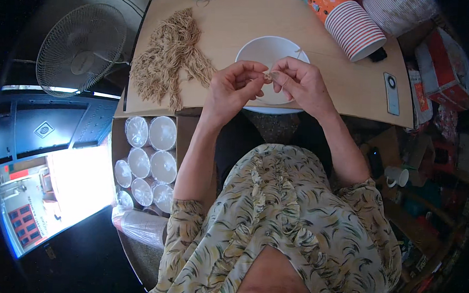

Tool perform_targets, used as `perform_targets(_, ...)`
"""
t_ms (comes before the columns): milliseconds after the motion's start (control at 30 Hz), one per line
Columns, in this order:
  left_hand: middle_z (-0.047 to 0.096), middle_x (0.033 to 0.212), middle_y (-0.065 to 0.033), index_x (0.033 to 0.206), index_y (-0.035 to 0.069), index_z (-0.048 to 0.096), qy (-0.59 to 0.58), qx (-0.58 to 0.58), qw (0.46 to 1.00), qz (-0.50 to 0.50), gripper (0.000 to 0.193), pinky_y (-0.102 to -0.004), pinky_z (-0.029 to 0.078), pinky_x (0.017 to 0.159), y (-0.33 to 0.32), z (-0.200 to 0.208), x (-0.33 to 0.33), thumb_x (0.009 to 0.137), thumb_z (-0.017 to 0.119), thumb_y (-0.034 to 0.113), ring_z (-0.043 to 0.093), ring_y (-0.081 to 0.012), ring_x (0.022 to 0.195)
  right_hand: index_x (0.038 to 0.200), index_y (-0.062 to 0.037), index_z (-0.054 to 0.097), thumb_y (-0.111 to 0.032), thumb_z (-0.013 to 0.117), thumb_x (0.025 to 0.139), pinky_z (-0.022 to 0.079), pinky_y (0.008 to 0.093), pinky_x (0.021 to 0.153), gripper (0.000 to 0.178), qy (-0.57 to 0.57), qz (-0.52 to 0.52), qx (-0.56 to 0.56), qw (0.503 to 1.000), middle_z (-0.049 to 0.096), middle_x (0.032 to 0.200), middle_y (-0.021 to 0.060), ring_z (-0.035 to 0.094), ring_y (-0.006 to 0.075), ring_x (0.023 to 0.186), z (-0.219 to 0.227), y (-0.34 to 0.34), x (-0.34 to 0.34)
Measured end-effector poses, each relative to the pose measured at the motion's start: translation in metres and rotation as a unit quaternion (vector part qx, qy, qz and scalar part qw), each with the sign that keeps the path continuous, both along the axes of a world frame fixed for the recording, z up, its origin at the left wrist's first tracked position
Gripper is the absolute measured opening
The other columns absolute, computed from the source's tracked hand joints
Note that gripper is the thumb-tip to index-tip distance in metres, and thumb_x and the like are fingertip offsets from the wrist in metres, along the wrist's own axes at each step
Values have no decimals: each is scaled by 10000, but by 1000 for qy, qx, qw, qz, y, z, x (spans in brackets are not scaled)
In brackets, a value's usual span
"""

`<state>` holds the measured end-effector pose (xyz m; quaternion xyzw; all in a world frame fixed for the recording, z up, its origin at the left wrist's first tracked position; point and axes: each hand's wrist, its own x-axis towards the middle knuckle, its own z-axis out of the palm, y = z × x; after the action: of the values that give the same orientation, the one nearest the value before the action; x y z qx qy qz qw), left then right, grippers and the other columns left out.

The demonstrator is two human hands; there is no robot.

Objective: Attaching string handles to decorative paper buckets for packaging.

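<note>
My left hand (234, 86) and my right hand (304, 85) meet over the near part of a white bowl (247, 48). Their thumbs and fingertips pinch a small pale beige piece (268, 76) between them; it is too small to tell its kind. On the bowl's right rim hangs a short beige strand (299, 51). Left of the bowl, a tangled heap of beige twine (171, 54) lies on the wooden table (224, 20), close to my left hand. My fingers hide part of the bowl's inside.
Striped paper cups (356, 32) lie nested at the back right, with a phone (391, 93) nearer the right edge. Wrapped cup stacks (163, 133) fill a box at my left. A fan (81, 56) stands beyond it. A white mug (396, 177) sits at lower right.
</note>
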<state>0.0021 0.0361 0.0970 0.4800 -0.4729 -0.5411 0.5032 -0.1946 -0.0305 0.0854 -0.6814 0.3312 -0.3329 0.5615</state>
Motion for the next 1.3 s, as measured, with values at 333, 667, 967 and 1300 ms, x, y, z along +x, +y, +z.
perform_targets(333, 740, 1064, -65, 1331, 22, 593, -9, 16, 1000, -10, 402, -203, 501, 658, 0, 2, 1, 930, 592, -11, 610, -51, 727, 986, -24, 620, -132, 566, 1022, 430, 218, 522, 126, -14, 2, 18, 1000, 631, 728, -7, 507, 32, 585, -6, -3, -1)
perform_targets(667, 752, 1077, -83, 1344, -20, 565, -13, -16, 1000, -12, 447, -211, 516, 651, -4, 1, -5, 900, 521, -40, 610, -34, 721, 984, 0, 613, -108, 580, 1009, 448, 214, 541, 116, -52, -28, 42, 997, 643, 758, 18, 530, 44, 602, -1, -2, -5)
perform_targets(967, 710, 772, -21, 969, 93, 781, -232, -187, 954, 42, 154, -254, 436, 495, 0, -8, -11, 817, 803, 107, 516, -100, 507, 944, 12, 667, -98, 713, 912, 478, 238, 600, 124, 132, 3, -51, 990, 653, 788, -20, 568, 40, 670, 22, 7, -21)
perform_targets(1300, 697, 1027, -51, 891, 86, 728, -409, -325, 848, 91, 106, -415, 535, 820, 6, -17, 9, 788, 743, 61, 641, -292, 995, 904, -15, 687, -57, 696, 905, 446, 220, 580, 43, -46, -70, 48, 995, 672, 807, 20, 540, 45, 644, 3, -1, -50)
